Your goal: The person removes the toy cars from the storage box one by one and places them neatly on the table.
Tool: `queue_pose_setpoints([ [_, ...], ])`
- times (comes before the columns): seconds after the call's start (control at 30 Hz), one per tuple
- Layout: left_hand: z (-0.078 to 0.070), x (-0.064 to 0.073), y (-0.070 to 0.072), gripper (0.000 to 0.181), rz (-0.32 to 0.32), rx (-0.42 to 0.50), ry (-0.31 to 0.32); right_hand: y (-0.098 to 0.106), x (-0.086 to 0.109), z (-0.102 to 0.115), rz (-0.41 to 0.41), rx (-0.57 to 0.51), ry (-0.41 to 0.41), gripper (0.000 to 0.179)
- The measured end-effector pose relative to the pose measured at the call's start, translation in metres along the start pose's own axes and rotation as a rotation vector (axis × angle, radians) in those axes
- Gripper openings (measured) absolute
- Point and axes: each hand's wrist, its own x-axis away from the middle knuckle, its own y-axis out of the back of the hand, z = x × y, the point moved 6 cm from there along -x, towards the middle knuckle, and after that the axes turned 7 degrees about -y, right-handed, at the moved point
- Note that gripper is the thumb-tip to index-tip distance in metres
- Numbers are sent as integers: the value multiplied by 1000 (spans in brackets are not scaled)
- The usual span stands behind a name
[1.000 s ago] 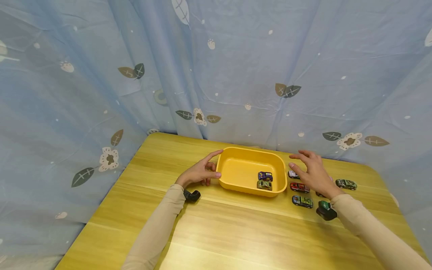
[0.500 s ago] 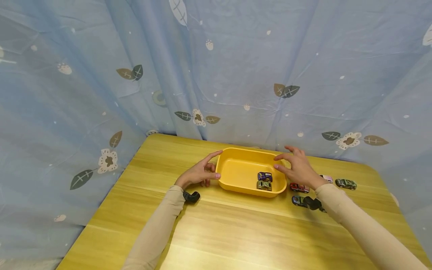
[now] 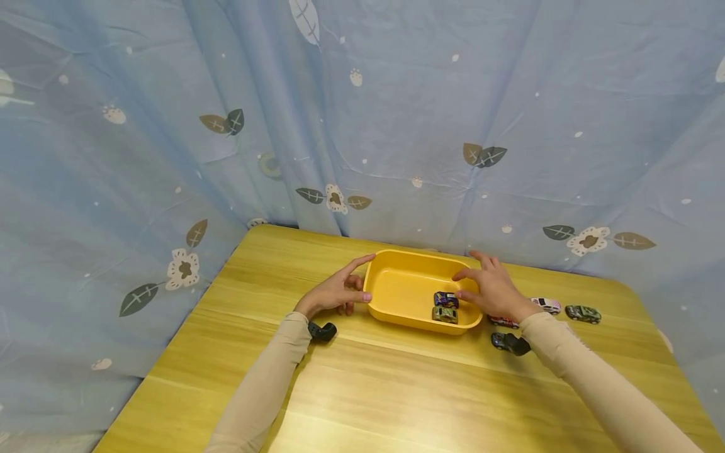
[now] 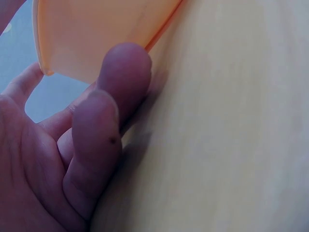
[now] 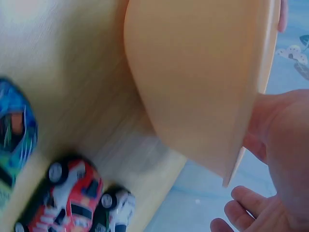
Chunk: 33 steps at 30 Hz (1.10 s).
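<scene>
On the wooden table is a yellow bin point(image 3: 396, 322) with a purple-blue toy car point(image 3: 446, 300) and an olive-green toy car point(image 3: 445, 315) inside. My left hand point(image 3: 335, 293) holds the bin's left end, thumb and index fingertip at the rim, the other fingers bent outside its wall. In the left wrist view, bent fingers point(image 4: 96, 140) lie near the tabletop. My right hand point(image 3: 491, 289) reaches over the bin's right rim, thumb and index finger apart, close to the purple-blue car. In the right wrist view, the bin wall point(image 5: 193, 82) hides part of this hand.
Right of the bin sit a red toy car point(image 5: 75, 198), a blue-green toy car point(image 5: 12, 140), a white-pink toy car point(image 3: 546, 306) and a camouflage toy car point(image 3: 583, 314). A pale blue patterned curtain point(image 3: 396, 126) hangs along the table's back edge.
My right hand has moved left from above the loose cars, over the rim and into the bin's right end. The left hand has kept its place.
</scene>
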Motion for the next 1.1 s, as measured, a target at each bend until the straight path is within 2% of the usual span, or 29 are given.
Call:
queue_pose_setpoints([
  [0.27, 1, 1, -3, 89, 3, 3, 5, -12, 2, 4, 5, 8, 10, 23],
  [0.67, 1, 3, -3, 89, 0, 2, 6, -17, 3, 7, 54, 31, -1, 17],
  [1.1, -2, 0, 0, 90, 0, -6, -6, -15, -3, 7, 23, 46, 12, 14],
])
